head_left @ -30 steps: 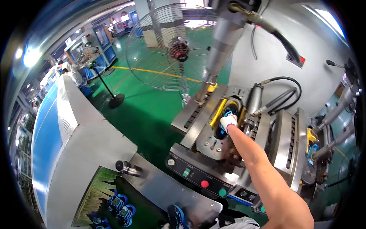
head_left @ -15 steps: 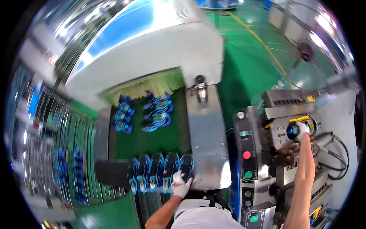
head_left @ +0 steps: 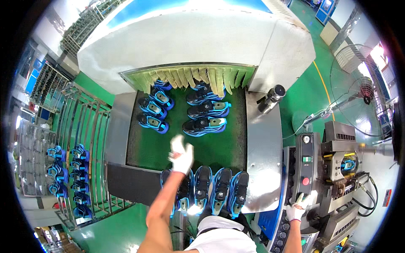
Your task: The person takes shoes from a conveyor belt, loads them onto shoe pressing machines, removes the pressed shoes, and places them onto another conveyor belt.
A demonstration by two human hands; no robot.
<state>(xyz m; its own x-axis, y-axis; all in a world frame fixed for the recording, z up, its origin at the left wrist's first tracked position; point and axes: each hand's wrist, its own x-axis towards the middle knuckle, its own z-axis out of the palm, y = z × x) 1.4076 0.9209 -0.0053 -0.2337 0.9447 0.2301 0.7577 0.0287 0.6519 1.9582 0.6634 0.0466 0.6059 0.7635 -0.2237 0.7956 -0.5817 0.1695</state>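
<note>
The view is bright overall, with white light burning out detail toward the upper right edge. The blue panel (head_left: 202,6) carries washed-out reflections, the metal ledge (head_left: 263,154) shows hard glare near its lower end, and the floor (head_left: 101,227) shines at lower left. The belt (head_left: 211,154) looks darker. The shoes (head_left: 205,125) are fairly crisp; the left hand (head_left: 182,157) is slightly blurred. Straight edges bend toward the black rim, where distant things turn soft.

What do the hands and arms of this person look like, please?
The left hand and right hand wear white gloves, ending near the wrist. Both forearms are bare, with no sleeves covering them.
</note>
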